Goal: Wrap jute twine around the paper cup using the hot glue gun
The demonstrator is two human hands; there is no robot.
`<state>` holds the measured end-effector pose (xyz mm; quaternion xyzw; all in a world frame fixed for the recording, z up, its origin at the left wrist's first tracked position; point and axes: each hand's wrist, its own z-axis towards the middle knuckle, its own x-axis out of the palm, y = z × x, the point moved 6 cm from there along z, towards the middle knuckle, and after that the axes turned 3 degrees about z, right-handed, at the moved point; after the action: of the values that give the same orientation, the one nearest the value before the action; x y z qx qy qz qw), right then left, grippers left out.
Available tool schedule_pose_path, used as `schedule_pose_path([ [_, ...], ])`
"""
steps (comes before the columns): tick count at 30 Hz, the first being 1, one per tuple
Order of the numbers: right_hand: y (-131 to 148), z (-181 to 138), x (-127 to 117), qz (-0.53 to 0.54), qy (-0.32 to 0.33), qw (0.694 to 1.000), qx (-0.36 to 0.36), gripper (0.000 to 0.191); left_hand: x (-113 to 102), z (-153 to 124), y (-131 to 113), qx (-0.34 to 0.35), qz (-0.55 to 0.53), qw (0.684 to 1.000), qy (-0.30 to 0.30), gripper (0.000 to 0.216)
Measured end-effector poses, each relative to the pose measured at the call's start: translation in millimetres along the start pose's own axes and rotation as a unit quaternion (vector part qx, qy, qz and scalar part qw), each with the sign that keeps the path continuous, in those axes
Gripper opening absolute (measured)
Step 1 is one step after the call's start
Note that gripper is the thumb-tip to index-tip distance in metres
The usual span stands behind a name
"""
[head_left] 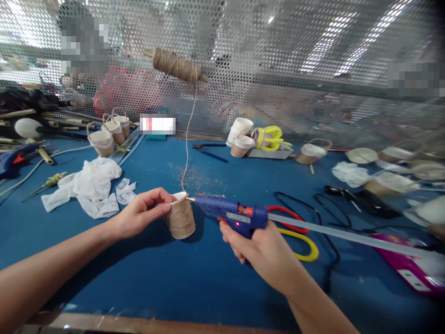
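My left hand (144, 212) grips a small paper cup wrapped in jute twine (181, 218), thumb and fingers on its rim. My right hand (264, 253) is closed round the handle of a blue hot glue gun (231, 214), whose nozzle touches the cup's top edge. A strand of twine (187, 139) runs up from the cup to a twine spool (177, 66) hung on the perforated metal screen. Both hands hover just above the blue table (194, 278).
Crumpled white cloth (88, 185) lies at left, near another blue glue gun (15, 160). Finished twine baskets (102, 141) stand at back left, cups (239, 134) at back centre. Red and yellow scissors (299, 232), black cables and pliers (208, 149) lie to the right. A person sits behind the screen.
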<state>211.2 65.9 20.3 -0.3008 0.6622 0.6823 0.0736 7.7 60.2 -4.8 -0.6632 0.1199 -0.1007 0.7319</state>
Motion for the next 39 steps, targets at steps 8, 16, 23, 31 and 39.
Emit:
schedule_pose_path([
  [8, 6, 3, 0, 0.015, -0.002, 1.0, 0.014, 0.017, 0, -1, 1, -0.001, -0.003, 1.0, 0.004, 0.019],
  [16, 10, -3, 2, 0.02, 0.019, 0.999, 0.04, 0.019, -1, 0, 0, 0.006, 0.004, 1.0, 0.0, 0.021],
  [23, 11, -6, 5, 0.018, 0.028, 0.998, 0.053, 0.023, 0, 0, 0, -0.003, 0.002, 1.0, -0.008, 0.023],
  [31, 7, -9, 11, 0.017, 0.017, 1.0, -0.003, 0.021, 2, 1, -2, -0.005, 0.005, 1.0, -0.013, 0.025],
  [39, 2, 0, 0, 0.004, 0.003, 1.0, 0.025, 0.021, 0, 0, -1, -0.004, 0.0, 1.0, -0.012, 0.025],
])
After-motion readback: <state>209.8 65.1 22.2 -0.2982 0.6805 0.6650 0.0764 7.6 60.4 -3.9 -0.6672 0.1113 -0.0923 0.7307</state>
